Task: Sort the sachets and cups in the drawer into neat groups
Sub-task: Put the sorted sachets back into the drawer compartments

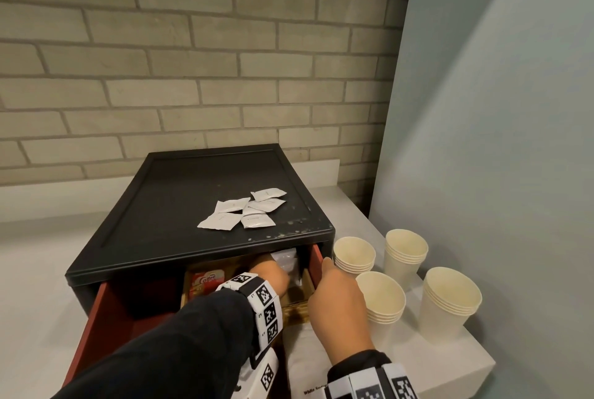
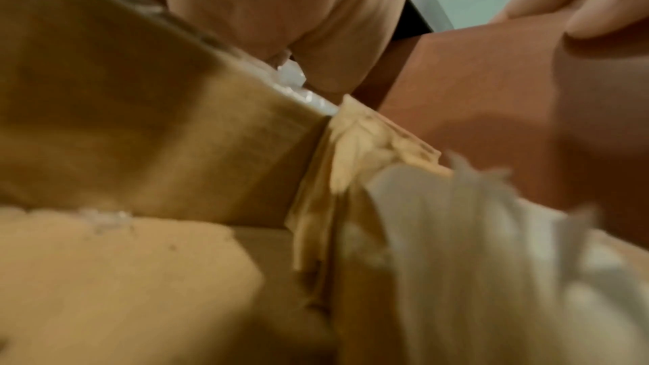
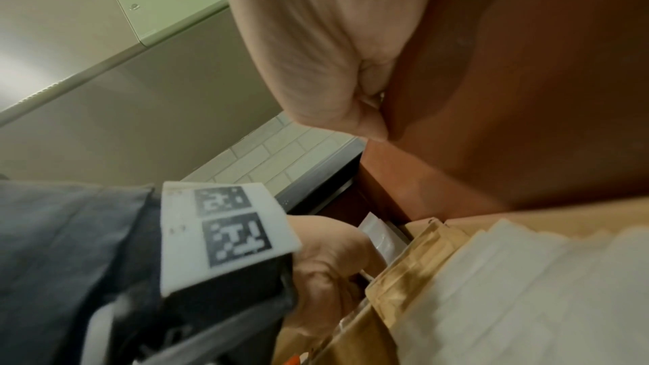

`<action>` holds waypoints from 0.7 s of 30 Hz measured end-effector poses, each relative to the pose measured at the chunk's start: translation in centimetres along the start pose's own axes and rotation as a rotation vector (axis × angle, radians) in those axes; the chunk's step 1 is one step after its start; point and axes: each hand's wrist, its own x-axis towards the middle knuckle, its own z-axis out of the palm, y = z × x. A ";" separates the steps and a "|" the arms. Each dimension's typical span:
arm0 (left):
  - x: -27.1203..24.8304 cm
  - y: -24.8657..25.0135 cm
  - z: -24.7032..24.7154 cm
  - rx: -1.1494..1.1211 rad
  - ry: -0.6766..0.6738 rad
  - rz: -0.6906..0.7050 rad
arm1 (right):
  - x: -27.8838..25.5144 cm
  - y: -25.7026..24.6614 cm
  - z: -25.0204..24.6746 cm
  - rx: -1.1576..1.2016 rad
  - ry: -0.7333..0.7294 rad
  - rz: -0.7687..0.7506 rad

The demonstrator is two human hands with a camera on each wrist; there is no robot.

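The red drawer (image 1: 106, 328) of a black unit (image 1: 180, 205) stands pulled out. My left hand (image 1: 271, 276) reaches deep into its right rear part and pinches a clear-white sachet (image 1: 286, 258), seen between the fingertips as the sachet (image 2: 291, 76) in the left wrist view. My right hand (image 1: 334, 289) grips the drawer's right side wall (image 3: 527, 93), fingers curled over its top edge. Several white sachets (image 1: 247, 212) lie loose on top of the unit. Stacks of cream paper cups (image 1: 353, 254) stand on the counter to the right.
Inside the drawer are a brown cardboard box (image 1: 299, 311), a red coffee packet (image 1: 202, 283) and a row of white sachets (image 3: 527, 287). More cup stacks (image 1: 450, 295) stand near the counter's right edge. A brick wall rises behind, a plain wall to the right.
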 end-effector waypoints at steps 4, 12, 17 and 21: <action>0.7 -0.2 0.5 0.212 -0.035 0.049 | 0.1 0.0 0.0 -0.003 -0.006 0.004; 1.3 -0.6 0.1 0.247 -0.011 0.157 | 0.1 0.0 0.1 0.000 0.009 0.002; 0.4 0.5 0.4 0.014 -0.006 0.111 | 0.1 -0.1 0.0 0.007 0.004 0.005; 0.3 -0.1 0.6 -0.466 -0.082 -0.034 | 0.0 -0.1 0.0 -0.009 0.007 0.007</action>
